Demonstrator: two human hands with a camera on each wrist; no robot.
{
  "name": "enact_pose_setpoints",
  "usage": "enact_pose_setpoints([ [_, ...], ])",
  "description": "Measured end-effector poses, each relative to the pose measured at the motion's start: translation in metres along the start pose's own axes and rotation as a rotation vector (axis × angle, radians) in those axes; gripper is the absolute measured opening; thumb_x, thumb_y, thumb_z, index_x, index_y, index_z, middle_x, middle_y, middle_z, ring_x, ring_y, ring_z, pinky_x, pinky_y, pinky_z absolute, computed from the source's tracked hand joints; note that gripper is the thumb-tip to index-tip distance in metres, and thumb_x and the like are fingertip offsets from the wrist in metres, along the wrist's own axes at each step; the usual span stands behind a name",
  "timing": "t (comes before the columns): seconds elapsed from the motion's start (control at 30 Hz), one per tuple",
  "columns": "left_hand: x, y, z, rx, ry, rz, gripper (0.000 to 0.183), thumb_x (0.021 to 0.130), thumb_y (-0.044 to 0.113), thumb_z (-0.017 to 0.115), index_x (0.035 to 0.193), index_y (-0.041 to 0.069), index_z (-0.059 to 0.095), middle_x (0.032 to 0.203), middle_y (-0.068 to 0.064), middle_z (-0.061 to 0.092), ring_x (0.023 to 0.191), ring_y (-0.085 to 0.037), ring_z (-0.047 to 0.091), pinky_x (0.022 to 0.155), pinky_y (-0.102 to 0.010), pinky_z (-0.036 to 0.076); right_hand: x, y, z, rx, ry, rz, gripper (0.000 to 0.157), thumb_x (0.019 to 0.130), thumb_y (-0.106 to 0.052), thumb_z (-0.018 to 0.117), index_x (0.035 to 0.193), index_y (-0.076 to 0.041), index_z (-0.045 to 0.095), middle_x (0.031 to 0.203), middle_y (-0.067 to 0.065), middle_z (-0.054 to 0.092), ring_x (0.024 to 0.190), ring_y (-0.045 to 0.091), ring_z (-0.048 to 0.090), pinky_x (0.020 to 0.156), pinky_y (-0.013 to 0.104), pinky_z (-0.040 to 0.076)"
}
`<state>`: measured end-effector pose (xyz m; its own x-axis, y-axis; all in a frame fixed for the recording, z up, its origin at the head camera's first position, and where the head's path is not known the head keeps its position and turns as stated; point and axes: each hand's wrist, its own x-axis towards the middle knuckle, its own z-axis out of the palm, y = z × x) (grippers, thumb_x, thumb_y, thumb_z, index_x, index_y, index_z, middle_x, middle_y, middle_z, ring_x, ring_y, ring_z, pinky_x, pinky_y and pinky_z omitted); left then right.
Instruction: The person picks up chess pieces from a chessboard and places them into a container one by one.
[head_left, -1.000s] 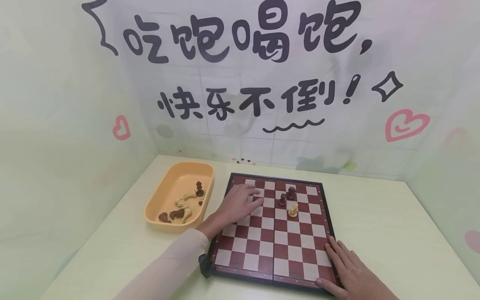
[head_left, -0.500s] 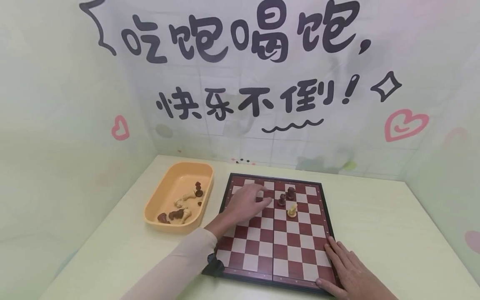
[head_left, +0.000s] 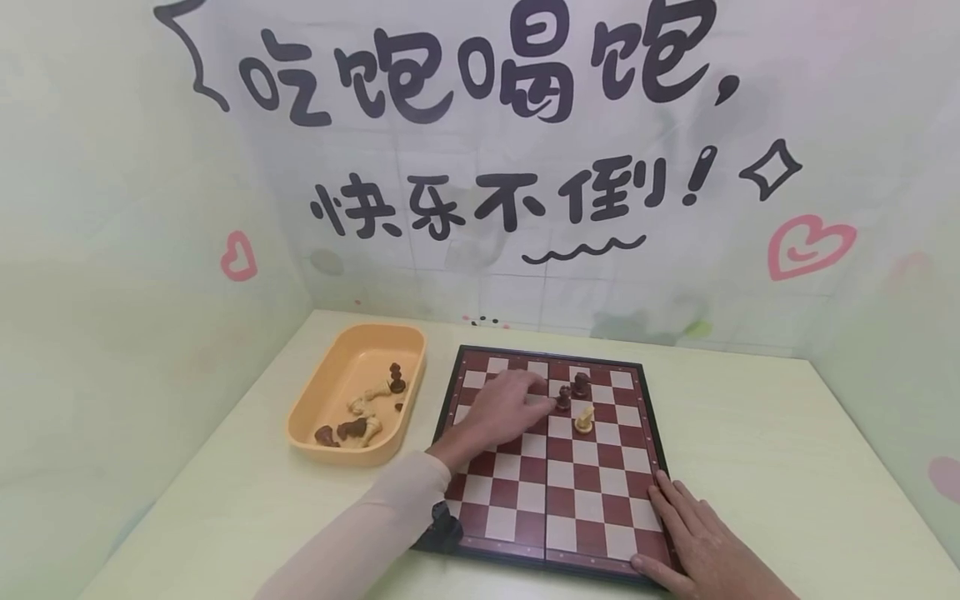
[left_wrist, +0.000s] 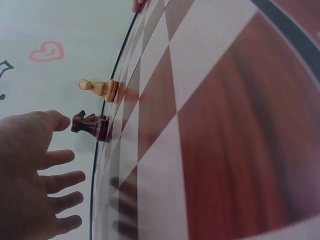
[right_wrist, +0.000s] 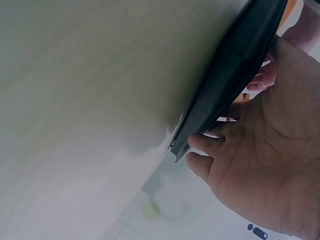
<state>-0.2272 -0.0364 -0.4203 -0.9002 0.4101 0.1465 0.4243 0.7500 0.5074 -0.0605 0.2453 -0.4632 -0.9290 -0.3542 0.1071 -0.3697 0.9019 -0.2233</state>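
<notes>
On the red-and-white chessboard (head_left: 517, 492) stand two dark chess pieces and one light chess piece (head_left: 584, 420). My left hand (head_left: 504, 408) reaches over the board's far half. Its thumb tip comes right up to the nearer dark chess piece (head_left: 564, 398), and the fingers are spread loosely with nothing between them. Just behind stands the other dark chess piece (head_left: 581, 384). In the left wrist view, the thumb points at the dark pieces' upper end. My right hand (head_left: 701, 533) rests along the board's near right corner, fingers extended against its dark side (right_wrist: 220, 85).
Left of the board, an orange tray (head_left: 300, 421) holds several loose dark and light chess pieces lying on their sides. The pale table (head_left: 780, 450) runs back to a printed wall sheet (head_left: 480, 283), with more sheeting at both sides.
My left hand has moved rightward across the board, bringing its thumb up to the nearer dark chess piece. The right hand and the chess pieces have stayed in place.
</notes>
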Motion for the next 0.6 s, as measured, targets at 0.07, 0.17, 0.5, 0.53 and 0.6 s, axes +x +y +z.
enact_pose_setpoints([
  [0.07,0.000,0.001,0.002,-0.007,-0.003,-0.005,0.045,0.099,0.042,0.059,0.130,0.011,0.068,0.132,-0.005,0.064,0.125,-0.022,0.055,0.103,-0.042,0.046,0.000,-0.001,-0.001,-0.004,-0.008,0.000,0.091,0.088,-0.064,0.068,0.145,0.004,0.049,0.154,0.023,0.040,0.138,0.044,0.040,0.105,0.058,0.041],
  [0.17,0.001,0.001,0.005,0.023,-0.014,-0.002,0.047,0.099,0.044,0.058,0.131,0.011,0.067,0.135,-0.006,0.062,0.130,-0.026,0.051,0.106,-0.046,0.043,0.001,-0.002,-0.002,0.004,-0.034,0.012,0.091,0.088,-0.064,0.067,0.146,0.004,0.049,0.155,0.023,0.039,0.139,0.044,0.039,0.106,0.059,0.040],
  [0.5,0.008,0.004,0.011,0.108,-0.035,-0.014,0.047,0.100,0.045,0.058,0.134,0.012,0.066,0.138,-0.006,0.061,0.135,-0.027,0.047,0.108,-0.047,0.041,0.001,-0.004,-0.004,0.006,-0.063,0.033,0.092,0.088,-0.066,0.066,0.146,0.004,0.048,0.155,0.022,0.039,0.139,0.044,0.039,0.106,0.059,0.039],
  [0.53,0.009,0.004,0.013,0.114,-0.035,-0.012,0.047,0.100,0.045,0.058,0.133,0.012,0.066,0.136,-0.005,0.062,0.134,-0.027,0.049,0.107,-0.045,0.042,0.001,-0.004,-0.004,0.006,-0.059,0.032,0.092,0.088,-0.065,0.067,0.146,0.004,0.049,0.154,0.022,0.039,0.139,0.044,0.039,0.106,0.059,0.039],
  [0.6,0.013,0.005,0.015,0.123,-0.038,-0.012,0.047,0.100,0.045,0.058,0.133,0.012,0.067,0.134,-0.005,0.063,0.132,-0.026,0.050,0.106,-0.044,0.043,0.001,-0.003,-0.004,0.007,-0.054,0.032,0.092,0.088,-0.065,0.067,0.146,0.004,0.049,0.154,0.022,0.040,0.139,0.044,0.039,0.106,0.059,0.039],
])
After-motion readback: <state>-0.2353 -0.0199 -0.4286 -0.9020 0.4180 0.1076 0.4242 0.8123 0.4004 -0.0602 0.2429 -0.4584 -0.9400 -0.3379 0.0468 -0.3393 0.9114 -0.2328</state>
